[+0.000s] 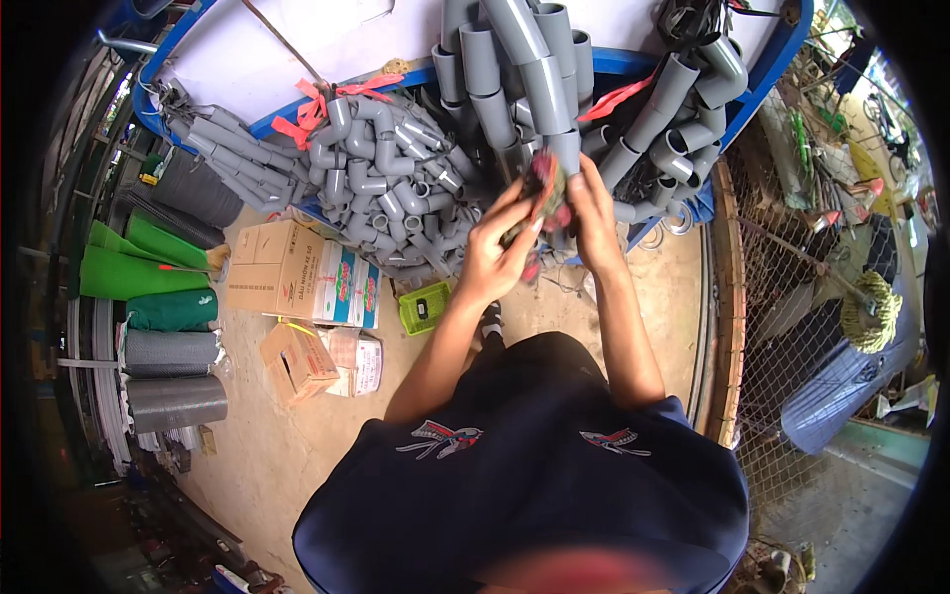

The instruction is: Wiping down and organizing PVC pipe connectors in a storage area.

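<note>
My left hand (498, 246) is closed around a crumpled rag (543, 188) patterned in red and green, slightly blurred. The rag presses against the near end of a grey plastic pipe fitting (563, 153). My right hand (596, 220) grips this fitting from the right side, its fingers stretched along it. Just beyond both hands, larger grey fittings (482, 64) stand chained end to end in columns. Part of the held fitting is hidden by the rag and my fingers.
Bunches of grey elbow fittings (381, 158) hang at the left, tied with red ribbon (309, 111), before a blue-framed white board (287, 45). Cardboard boxes (275, 267) and a green basket (424, 307) sit on the floor. A wire mesh fence (782, 287) runs along the right.
</note>
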A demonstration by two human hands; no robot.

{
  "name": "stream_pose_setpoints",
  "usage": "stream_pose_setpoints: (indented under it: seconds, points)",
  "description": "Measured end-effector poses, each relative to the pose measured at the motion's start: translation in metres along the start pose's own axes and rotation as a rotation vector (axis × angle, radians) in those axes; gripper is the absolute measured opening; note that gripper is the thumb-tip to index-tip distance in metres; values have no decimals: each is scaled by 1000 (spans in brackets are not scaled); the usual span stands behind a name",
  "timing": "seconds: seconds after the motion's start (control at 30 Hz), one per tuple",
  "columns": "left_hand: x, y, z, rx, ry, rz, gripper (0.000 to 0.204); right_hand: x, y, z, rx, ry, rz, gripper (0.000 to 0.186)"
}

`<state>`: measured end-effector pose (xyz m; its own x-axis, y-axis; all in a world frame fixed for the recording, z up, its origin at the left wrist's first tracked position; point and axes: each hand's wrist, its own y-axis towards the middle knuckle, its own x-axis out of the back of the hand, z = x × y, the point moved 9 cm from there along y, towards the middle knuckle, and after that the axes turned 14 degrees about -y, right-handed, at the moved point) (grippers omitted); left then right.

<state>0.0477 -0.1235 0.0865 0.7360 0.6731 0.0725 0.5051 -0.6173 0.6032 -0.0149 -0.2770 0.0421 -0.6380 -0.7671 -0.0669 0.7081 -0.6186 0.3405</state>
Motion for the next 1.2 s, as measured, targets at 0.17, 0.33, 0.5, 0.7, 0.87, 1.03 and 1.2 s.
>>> stream_pose_setpoints:
  seconds: [0.17,0.33,0.5,0.7,0.87,1.03,1.2]
  points:
    - [44,-1,9,127,-193,-188,28,7,21,12,-2,-99,57,45]
    - [43,85,-23,-84,-231,-267,34,-10,59,31,-152,-51,29,43]
    - [3,100,-11,-222,53,-118,34,-18,77,25,56,-164,7,36]
    - [25,53,-27,-152,103,-6,27,-14,45,38,75,-149,6,31]
    - [79,81,-50,-167,-143,-396,32,-31,32,55,127,-195,43,33]
    - [61,157,-62,-303,37,-278,32,-38,39,40,32,-170,46,37]
    - [-8,136,-45,-291,238,24,22,-22,45,15,12,6,-43,39]
